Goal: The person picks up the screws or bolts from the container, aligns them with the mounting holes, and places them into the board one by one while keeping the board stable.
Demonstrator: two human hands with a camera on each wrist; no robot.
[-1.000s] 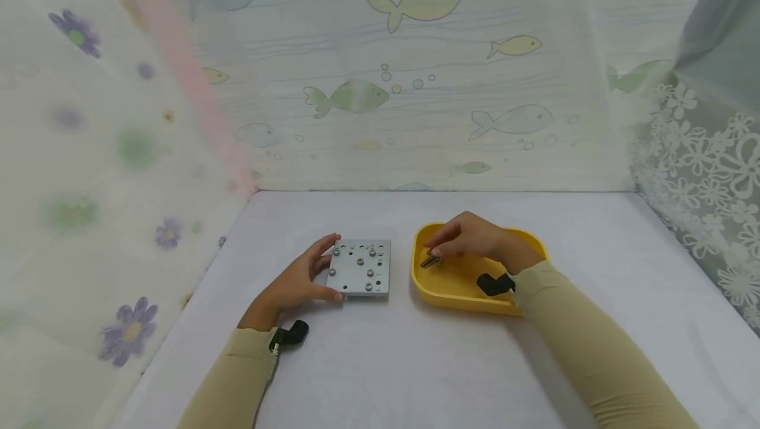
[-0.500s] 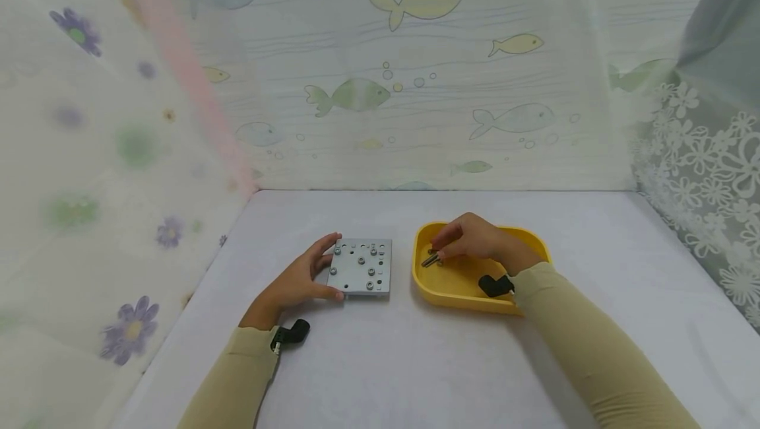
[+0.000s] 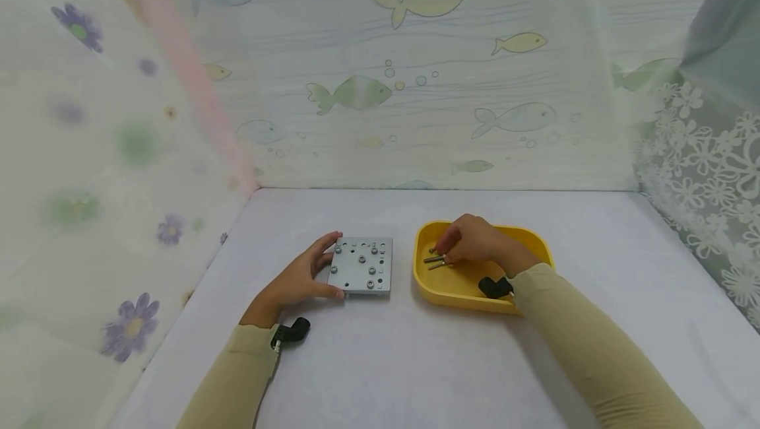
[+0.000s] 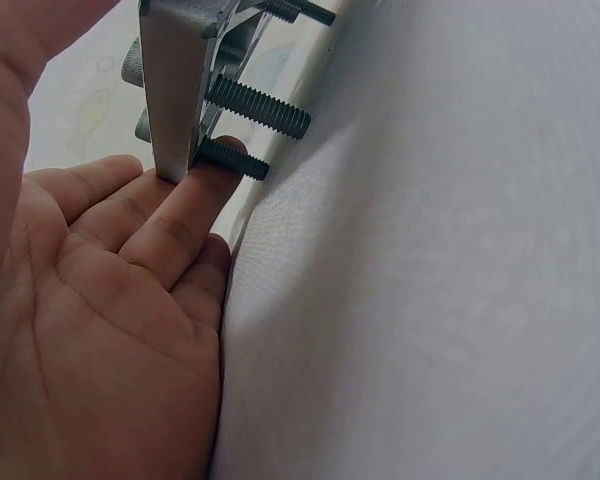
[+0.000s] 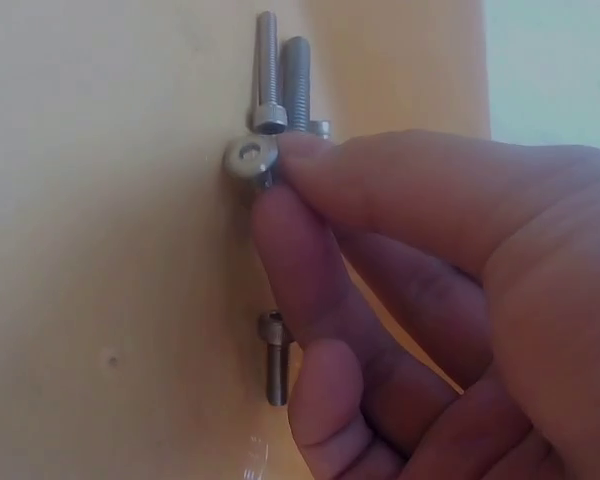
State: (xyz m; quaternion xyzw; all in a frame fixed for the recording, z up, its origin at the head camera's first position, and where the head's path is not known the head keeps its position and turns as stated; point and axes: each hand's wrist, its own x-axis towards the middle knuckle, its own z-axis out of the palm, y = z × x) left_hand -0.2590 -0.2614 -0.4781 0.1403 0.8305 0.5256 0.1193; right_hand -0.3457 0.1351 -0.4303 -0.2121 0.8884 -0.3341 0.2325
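My left hand [image 3: 291, 284] grips a square silver metal plate [image 3: 356, 278], thumb at its near edge and fingers at its far left corner. Several socket-head screws sit in the plate's holes. In the left wrist view, threaded screw shanks [image 4: 258, 107] stick out from the plate's underside, and a finger touches one of them. Inside the yellow tray [image 3: 460, 299], my right hand [image 3: 477, 239] pinches a small round-headed screw [image 5: 250, 158] between thumb and forefinger; its shank is mostly hidden. Two longer screws [image 5: 270, 70] lie just beyond the fingertips, and a shorter screw [image 5: 277, 365] lies beside the curled fingers.
The tray stands to the right of the plate on a white-covered table [image 3: 380, 363]. A fish-print curtain [image 3: 427, 125] hangs behind the table, with a flower-print sheet [image 3: 119, 218] at the left. Each wrist carries a small black camera [image 3: 292, 331].
My right hand has shifted slightly right in the tray. The long screws by its fingertips have turned and now lie more sideways. The left hand and plate keep their places.
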